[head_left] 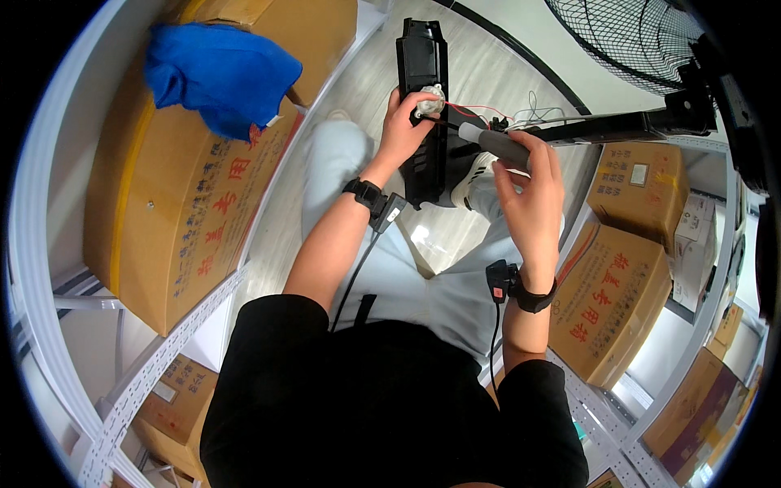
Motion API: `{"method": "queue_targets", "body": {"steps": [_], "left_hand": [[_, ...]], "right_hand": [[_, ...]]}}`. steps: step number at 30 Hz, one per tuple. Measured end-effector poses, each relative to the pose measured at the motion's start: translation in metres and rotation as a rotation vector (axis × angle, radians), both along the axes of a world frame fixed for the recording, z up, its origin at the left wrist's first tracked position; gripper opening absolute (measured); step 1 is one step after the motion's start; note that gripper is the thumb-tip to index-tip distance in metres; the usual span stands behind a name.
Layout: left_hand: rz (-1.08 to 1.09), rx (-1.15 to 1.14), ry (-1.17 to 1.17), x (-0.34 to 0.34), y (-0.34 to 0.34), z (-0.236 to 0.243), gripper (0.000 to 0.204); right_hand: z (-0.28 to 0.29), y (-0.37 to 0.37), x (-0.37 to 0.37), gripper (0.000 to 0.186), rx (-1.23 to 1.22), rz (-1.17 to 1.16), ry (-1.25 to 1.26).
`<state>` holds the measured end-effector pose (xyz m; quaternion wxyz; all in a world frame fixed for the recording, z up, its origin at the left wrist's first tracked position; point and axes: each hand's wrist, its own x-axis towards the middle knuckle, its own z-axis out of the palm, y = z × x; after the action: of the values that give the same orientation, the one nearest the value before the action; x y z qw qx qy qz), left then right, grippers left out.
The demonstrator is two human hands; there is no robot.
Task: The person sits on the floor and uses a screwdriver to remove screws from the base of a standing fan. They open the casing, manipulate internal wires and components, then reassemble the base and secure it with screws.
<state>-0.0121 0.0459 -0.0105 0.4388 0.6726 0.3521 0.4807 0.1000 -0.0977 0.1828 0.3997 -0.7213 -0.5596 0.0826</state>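
A long black plastic housing (421,61) stretches away from me between my legs. A small whitish motor-like part (432,100) with red wires lies against its middle. My left hand (400,130) pinches this part, its fingertips at the near left edge. My right hand (533,195) is closed on the grey handle of a screwdriver (498,145). The dark shaft runs left, its tip reaching the whitish part by my left fingers. Whether the tip sits in a screw is too small to tell.
A black wire fan guard (622,41) stands at the upper right, its dark pole (602,128) reaching toward my right hand. Loose thin wires (533,110) trail near it. Shelves on both sides hold cardboard boxes (195,195); a blue cloth (224,73) lies on the left ones.
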Motion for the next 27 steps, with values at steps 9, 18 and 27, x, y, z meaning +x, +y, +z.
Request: {"method": "queue_targets", "body": {"steps": [9, 18, 27], "left_hand": [[0.013, 0.059, -0.036, 0.000, 0.000, 0.002, 0.041], [0.024, 0.052, 0.008, -0.003, 0.000, 0.003, 0.042], [0.027, 0.047, -0.057, -0.002, 0.000, 0.004, 0.046]], "right_hand": [[-0.001, 0.004, 0.000, 0.045, -0.250, -0.272, -0.305], [0.009, 0.003, -0.004, 0.043, 0.007, 0.069, -0.143], [0.014, 0.000, -0.008, 0.045, -0.209, -0.131, -0.046]]}}
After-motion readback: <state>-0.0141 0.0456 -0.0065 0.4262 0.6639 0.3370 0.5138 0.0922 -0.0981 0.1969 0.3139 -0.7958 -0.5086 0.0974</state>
